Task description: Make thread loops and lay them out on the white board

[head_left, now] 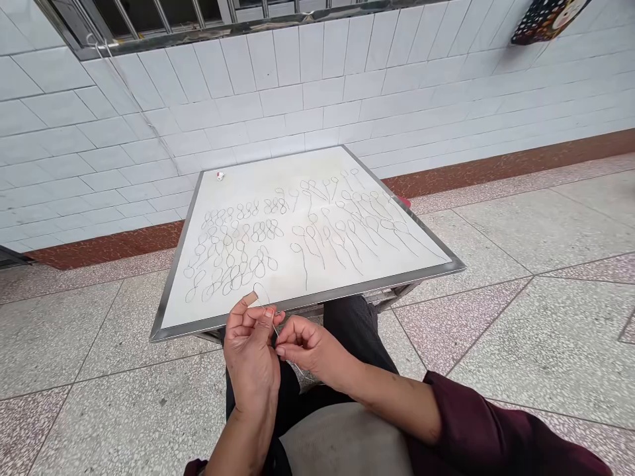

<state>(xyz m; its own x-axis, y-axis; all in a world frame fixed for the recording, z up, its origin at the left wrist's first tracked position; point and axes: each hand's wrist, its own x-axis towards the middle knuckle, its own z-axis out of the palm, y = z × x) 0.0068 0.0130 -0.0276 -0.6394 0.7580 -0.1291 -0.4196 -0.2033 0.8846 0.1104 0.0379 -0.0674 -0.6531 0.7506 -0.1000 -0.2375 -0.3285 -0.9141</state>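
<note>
Both hands meet just in front of the near edge of a white table [258,188]. A thin wire [276,334] with a loop at its upper end runs between them. My left hand [253,350], palm up and with a tan bandage [249,299] round one fingertip, pinches the wire below its loop. Lower on the same wire, my right hand [312,347] has thumb and forefinger closed together. On the table's left half lie several wires bent into double loops [232,277]. Single-looped wires with long straight tails [304,264] cover much of the right half.
A small red-and-white object [220,176] sits at the table's far left corner. Behind stands a white tiled wall [278,99] with a barred window above. A cord [143,116] hangs down it. My legs are under the table's metal-trimmed front edge [347,291].
</note>
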